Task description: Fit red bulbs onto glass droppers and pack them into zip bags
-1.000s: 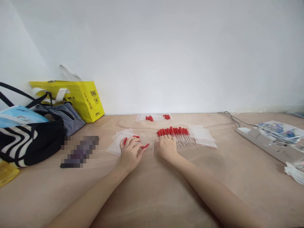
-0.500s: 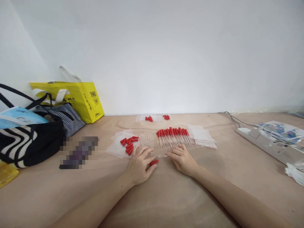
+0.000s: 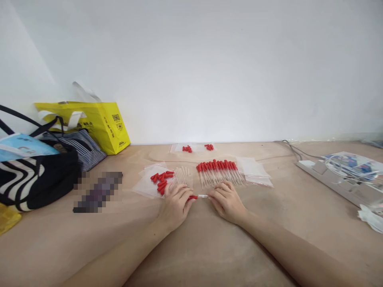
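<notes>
My left hand (image 3: 176, 204) is closed on a red rubber bulb (image 3: 194, 197), whose end pokes out past the fingertips. Facing it, my right hand (image 3: 226, 200) pinches a thin clear glass tube (image 3: 203, 195). The tube's free end lies close to the bulb; whether they touch I cannot tell. Beyond my left hand are loose red bulbs (image 3: 162, 179) on clear plastic bags (image 3: 143, 184). Bare glass tubes (image 3: 184, 175) lie beside them. Past my right hand is a row of droppers, clear tubes with red bulbs (image 3: 216, 164) on their far ends.
Flat plastic bags (image 3: 254, 171) lie right of the row. Another bag with red bulbs (image 3: 187, 149) is near the wall. Left stand a yellow bag (image 3: 112, 127) and a black bag (image 3: 60, 179); a power strip (image 3: 326, 177) with cables is at right.
My left fingers have closed on the red bulb and raised it level with the glass tube. The gap between bulb and tube has narrowed. My right hand keeps its pinch on the tube.
</notes>
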Demonstrator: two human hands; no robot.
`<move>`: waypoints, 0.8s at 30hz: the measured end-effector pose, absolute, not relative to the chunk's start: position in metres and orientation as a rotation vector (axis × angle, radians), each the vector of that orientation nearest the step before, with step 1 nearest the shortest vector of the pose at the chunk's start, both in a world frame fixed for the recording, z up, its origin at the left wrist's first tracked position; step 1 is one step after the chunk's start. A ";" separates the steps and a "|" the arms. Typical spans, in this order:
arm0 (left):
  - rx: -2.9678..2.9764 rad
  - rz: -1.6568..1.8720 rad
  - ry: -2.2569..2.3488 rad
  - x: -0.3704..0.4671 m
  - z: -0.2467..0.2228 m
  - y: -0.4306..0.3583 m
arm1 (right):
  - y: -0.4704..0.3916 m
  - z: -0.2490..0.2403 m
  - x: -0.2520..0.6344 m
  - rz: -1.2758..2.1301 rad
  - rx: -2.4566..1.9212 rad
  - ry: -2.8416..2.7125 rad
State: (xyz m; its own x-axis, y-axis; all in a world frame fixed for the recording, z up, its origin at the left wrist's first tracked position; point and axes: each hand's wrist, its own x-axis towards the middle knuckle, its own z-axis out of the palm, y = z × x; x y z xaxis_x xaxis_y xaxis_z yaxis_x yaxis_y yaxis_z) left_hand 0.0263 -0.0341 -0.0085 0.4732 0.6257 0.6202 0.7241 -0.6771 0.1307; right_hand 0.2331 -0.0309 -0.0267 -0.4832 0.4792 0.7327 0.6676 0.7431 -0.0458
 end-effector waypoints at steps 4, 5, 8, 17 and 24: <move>-2.565 -1.012 -1.202 0.026 -0.010 -0.034 | -0.032 -0.025 0.230 -0.332 -0.837 -2.162; -2.565 -1.015 -1.201 0.026 -0.010 -0.034 | -0.033 -0.025 0.229 -0.334 -0.835 -2.161; -2.561 -1.033 -1.191 0.026 -0.010 -0.034 | -0.033 -0.025 0.229 -0.345 -0.831 -2.167; -2.495 -1.199 -1.086 0.031 -0.008 -0.035 | -0.036 -0.029 0.223 -0.354 -0.779 -2.180; -2.539 -1.243 -1.052 0.032 -0.003 -0.040 | -0.038 -0.029 0.224 -0.385 -0.691 -2.214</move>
State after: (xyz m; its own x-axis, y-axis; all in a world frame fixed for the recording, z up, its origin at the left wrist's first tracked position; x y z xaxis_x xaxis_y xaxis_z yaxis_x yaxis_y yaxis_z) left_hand 0.0324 -0.0400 -0.0035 0.4193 0.5330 0.7349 0.6362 -0.7500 0.1810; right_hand 0.2239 -0.0382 -0.0293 -0.5560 0.3550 0.7516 0.5878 0.8073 0.0535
